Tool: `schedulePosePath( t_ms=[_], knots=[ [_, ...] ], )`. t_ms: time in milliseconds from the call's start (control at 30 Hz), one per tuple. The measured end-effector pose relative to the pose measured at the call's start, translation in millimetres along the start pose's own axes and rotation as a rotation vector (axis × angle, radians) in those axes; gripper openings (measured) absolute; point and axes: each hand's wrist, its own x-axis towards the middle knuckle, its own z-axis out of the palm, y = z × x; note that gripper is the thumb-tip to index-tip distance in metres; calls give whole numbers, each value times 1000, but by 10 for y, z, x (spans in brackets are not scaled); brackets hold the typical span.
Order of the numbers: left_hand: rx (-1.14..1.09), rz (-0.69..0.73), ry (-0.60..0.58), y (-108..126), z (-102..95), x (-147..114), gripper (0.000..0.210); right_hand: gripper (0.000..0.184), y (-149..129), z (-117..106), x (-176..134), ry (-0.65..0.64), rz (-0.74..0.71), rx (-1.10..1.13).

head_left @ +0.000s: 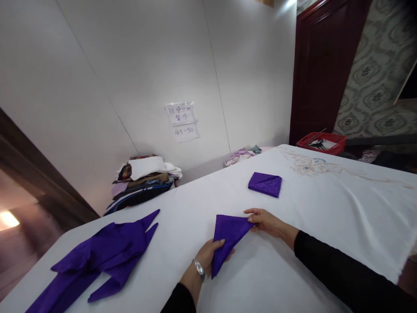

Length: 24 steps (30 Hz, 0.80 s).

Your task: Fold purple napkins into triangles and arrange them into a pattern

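Note:
A purple cloth napkin, folded into a triangle, is held between my two hands over the white-covered table. My left hand, with a silver watch on the wrist, grips its lower left part, thumb on top and fingers underneath. At the upper right corner, my right hand pinches the tip between thumb and fingers. Beyond it lies a folded purple napkin, flat and roughly rectangular. To the left, several loose purple napkins are heaped with pointed corners sticking out.
A white tablecloth with embroidery at the far right covers the table. Stacked clothes stand behind its far left edge, and more fabric lies by the wall. A red basket sits at the back right. Handwritten paper signs hang on the wall.

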Motion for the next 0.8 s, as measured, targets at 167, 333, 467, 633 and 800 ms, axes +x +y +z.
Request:
schedulePosePath(
  t_ms=[167, 333, 467, 633, 800],
  knots=[
    [-89, 43, 69, 68, 193, 290, 21, 38, -33, -15, 297, 200, -132, 170],
    [-195, 105, 133, 106, 409, 586, 19, 28, 28, 143, 484, 190, -268, 261],
    [-233, 142, 165, 45, 546, 724, 14, 29, 161, 286, 515, 154, -224, 220],
    [-250, 165, 177, -2, 611, 793, 18, 34, 279, 308, 555, 150, -235, 144],
    [-250, 151, 168, 11, 609, 827, 24, 34, 184, 217, 710, 241, -225, 112]
  ],
)
